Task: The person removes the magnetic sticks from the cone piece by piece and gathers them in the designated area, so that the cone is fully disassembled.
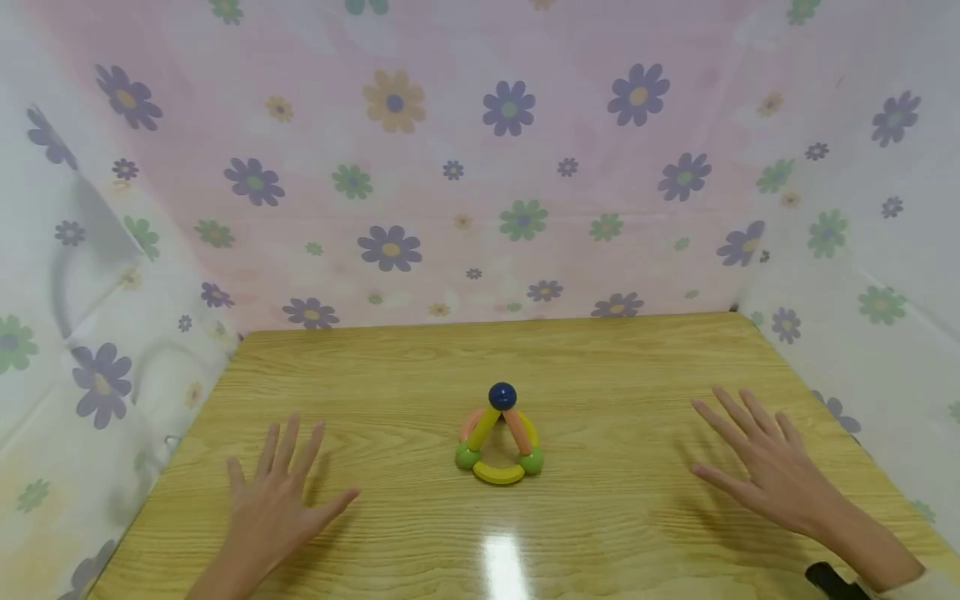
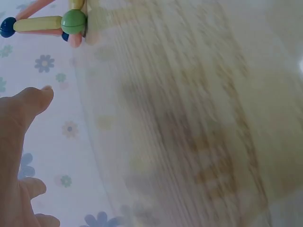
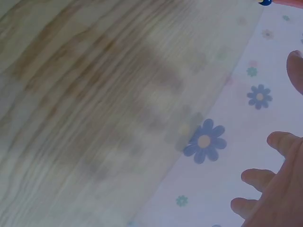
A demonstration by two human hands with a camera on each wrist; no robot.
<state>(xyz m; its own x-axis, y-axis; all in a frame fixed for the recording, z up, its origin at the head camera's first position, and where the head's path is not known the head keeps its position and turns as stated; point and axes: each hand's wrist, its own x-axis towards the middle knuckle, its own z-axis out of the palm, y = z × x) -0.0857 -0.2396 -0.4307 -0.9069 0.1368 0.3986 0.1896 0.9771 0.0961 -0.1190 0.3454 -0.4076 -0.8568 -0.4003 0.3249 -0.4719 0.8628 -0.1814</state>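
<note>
A small pyramid-like structure of toy rods and balls [image 1: 483, 429] stands in the middle of the wooden table. A dark blue ball [image 1: 502, 396] tops it, and green balls [image 1: 531, 461] sit at its lower front corners. Between these lies a curved yellow rod [image 1: 498, 474]; other rods are yellow and orange-pink. To its left my left hand [image 1: 273, 508] hovers with fingers spread, holding nothing. On the other side my right hand [image 1: 772, 475] is likewise spread and apart from the structure. The left wrist view shows part of the structure, with a green ball [image 2: 74, 21].
The wood-grain table [image 1: 360, 375] is bordered at the back and sides by flowered cloth [image 1: 450, 200]. A bright reflection lies on the front of the tabletop. A dark band [image 1: 832, 579] shows near my right wrist.
</note>
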